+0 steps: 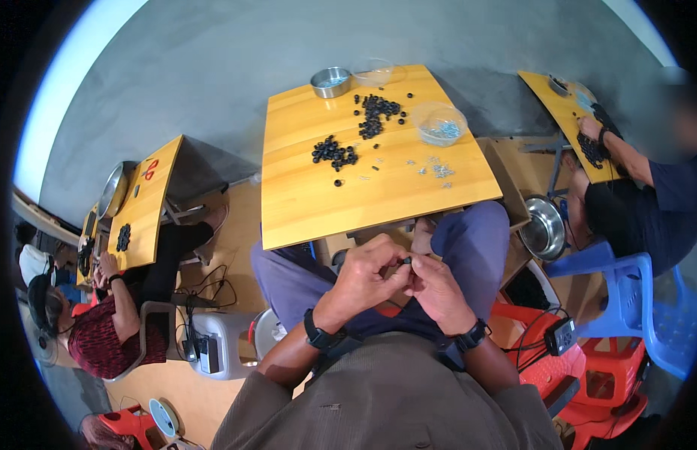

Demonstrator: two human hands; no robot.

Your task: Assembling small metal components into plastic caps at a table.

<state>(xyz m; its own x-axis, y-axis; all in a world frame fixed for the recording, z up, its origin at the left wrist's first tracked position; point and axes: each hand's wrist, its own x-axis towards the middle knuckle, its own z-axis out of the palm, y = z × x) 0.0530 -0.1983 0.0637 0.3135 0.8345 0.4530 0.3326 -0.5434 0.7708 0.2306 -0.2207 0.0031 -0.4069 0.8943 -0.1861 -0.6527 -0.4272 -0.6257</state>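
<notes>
Hands [366,274] pinch black part [406,261] — short of table edge [363,223].

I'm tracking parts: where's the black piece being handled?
The black piece is in the head view, right of centre, between the left hand and right hand, this side of the table.

A small dark piece [407,262] is pinched between the fingers [398,280] of the left hand [363,271] and the right hand [440,291] — held off the bench [311,214], beyond its near edge; it is partly covered and its finer shape is too small to tell; short, round black parts [376,114] lie on the bench in two loose piles — one farther back, one nearer and to the left — with strays around them; small silvery pieces [441,171] lie scattered to their right.
</notes>
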